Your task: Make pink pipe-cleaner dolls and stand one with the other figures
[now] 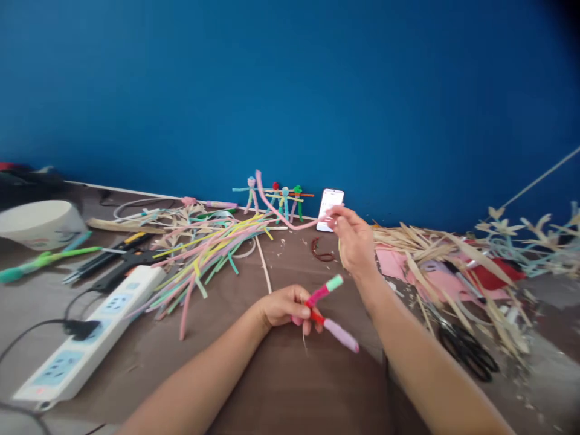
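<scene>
My left hand point(287, 307), low in the middle, is closed on a pipe-cleaner piece point(341, 336). Two legs of it fork out to the right: one magenta with a mint-green tip, the other red turning to lilac. A thin pale strand hangs below those fingers. Higher and to the right, my right hand point(351, 235) pinches one end of a long pink pipe cleaner point(292, 226), which curves left and up in the air. Behind that hand a lit phone point(333, 198) leans against the wall; its lower right is partly covered.
Several small pipe-cleaner figures point(252, 190) stand along the blue wall. Left lie a pile of pastel pipe cleaners point(212, 251), a power strip point(97, 329), a black glue gun point(129, 266) and a white bowl point(43, 220). Right are dried husk strips point(423, 241) and black-handled scissors point(469, 350).
</scene>
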